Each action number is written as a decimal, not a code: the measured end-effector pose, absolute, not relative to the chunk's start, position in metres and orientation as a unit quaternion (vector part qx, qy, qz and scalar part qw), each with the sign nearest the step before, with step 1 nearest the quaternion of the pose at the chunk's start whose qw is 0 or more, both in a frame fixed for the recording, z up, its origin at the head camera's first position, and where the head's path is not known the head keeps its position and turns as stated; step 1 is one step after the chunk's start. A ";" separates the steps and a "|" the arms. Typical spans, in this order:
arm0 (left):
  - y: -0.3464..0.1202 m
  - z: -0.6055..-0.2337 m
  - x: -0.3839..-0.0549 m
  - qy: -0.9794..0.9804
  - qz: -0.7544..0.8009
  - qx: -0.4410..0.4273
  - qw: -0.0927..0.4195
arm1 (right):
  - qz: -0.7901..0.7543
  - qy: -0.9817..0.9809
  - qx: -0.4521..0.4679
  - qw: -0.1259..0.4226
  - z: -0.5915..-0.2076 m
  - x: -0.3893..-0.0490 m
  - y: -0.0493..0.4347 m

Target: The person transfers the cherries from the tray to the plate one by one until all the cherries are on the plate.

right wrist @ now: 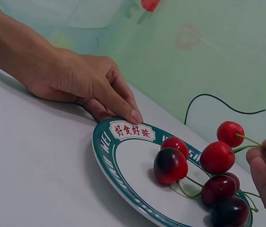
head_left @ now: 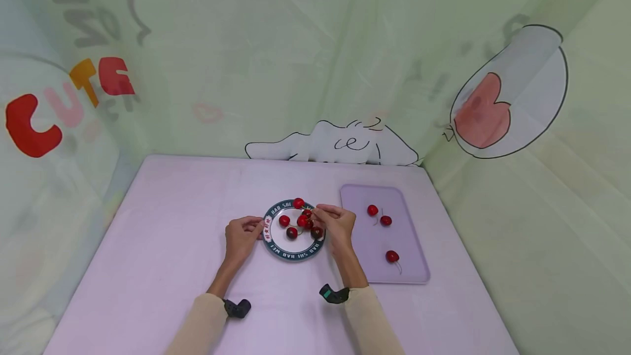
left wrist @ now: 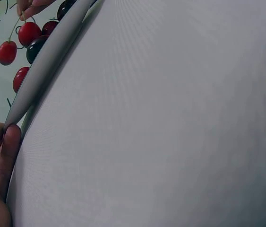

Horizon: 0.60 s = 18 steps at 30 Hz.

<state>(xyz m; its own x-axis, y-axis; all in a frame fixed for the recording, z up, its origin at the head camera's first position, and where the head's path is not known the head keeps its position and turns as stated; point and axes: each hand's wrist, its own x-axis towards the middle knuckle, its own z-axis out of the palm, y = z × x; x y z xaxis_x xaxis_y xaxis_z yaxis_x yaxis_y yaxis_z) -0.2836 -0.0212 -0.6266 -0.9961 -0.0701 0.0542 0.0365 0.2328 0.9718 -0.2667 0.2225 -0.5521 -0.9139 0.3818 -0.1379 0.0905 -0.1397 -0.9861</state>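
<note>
- Head view: from where I stand, the plate (head_left: 294, 257) sits on the tabletop (head_left: 197, 190) between the person's two hands, white in the middle with a dark green lettered rim.
- The left hand (head_left: 241, 235) is at the plate's left side, its thumb and fingers pinching the rim beside the red lettered panel.
- The right hand (head_left: 340, 223) is over the plate's right side, thumb and fingertips closed on the green stems of two held cherries (right wrist: 217, 158).
- Those two, both bright red, hang by their stems just left of the right fingertips, well apart from the left hand; I cannot tell whether either touches the plate or the fruit beneath.
- Five more cherries (head_left: 292, 233) lie on the plate, some red, some nearly black. Two are toward the left hand, and the rest are bunched below and beside the right fingertips.
- A lilac tray (head_left: 406, 223) is on the tabletop to the right of the right hand, the right forearm crossing in front of its left edge.
- Three loose cherries (head_left: 392, 257) lie on the tray, two near each other toward the far end, one alone nearer the person.
</note>
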 end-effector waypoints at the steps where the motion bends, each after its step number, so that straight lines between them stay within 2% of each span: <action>1: -0.021 -0.627 -0.283 -0.784 -0.620 0.011 0.042 | 0.728 -0.652 -0.186 0.102 -0.552 -0.269 0.221; 11: -0.018 -0.627 -0.282 -0.785 -0.617 0.009 0.046 | 0.671 -0.702 -0.210 0.115 -0.559 -0.279 0.210; 18: -0.019 -0.626 -0.282 -0.789 -0.612 0.011 0.045 | 0.547 -0.800 -0.202 0.142 -0.562 -0.279 0.206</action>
